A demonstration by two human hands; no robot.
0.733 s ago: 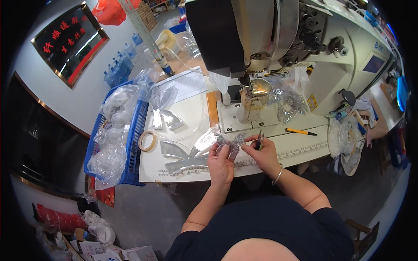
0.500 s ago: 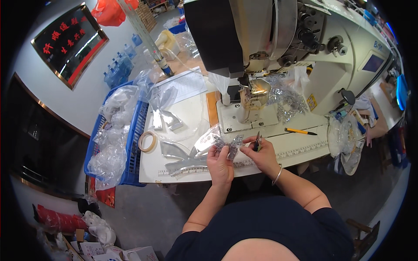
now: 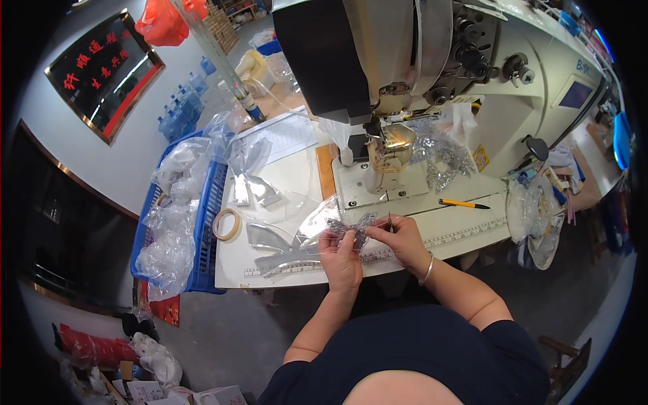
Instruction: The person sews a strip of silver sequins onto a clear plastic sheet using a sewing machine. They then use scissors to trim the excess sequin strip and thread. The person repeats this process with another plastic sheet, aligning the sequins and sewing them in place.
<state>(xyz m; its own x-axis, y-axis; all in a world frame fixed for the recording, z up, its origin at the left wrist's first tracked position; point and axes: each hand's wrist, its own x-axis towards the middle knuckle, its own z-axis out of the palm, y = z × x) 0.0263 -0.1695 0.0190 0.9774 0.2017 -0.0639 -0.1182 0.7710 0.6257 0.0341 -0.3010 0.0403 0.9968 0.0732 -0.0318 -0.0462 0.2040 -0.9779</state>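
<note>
A silvery bow-shaped piece (image 3: 354, 228) with a glittery surface is held over the front edge of the sewing table. My left hand (image 3: 341, 260) is closed on it, thumb on top near its middle. My right hand (image 3: 401, 241) touches the right side of the bow with its fingertips. Tucked in that same hand is a pair of small dark snips (image 3: 389, 221), seen nearly edge-on with the tip upward. Flat silver cut-outs (image 3: 270, 238) in clear film lie just left of my left hand, and more silver cut-outs (image 3: 260, 189) lie farther back.
A sewing machine (image 3: 374, 177) stands beyond my hands, with a heap of silvery pieces (image 3: 442, 155) beside its needle area. An orange pen (image 3: 464, 204) lies to the right, and a ruler strip (image 3: 459, 236) runs along the front. Left are a tape roll (image 3: 227, 224) and a blue basket (image 3: 210, 229) of plastic-wrapped items.
My right hand has shifted slightly left, closer to the bow. The snips in it have turned from broadside to nearly edge-on. My left hand keeps its hold.
</note>
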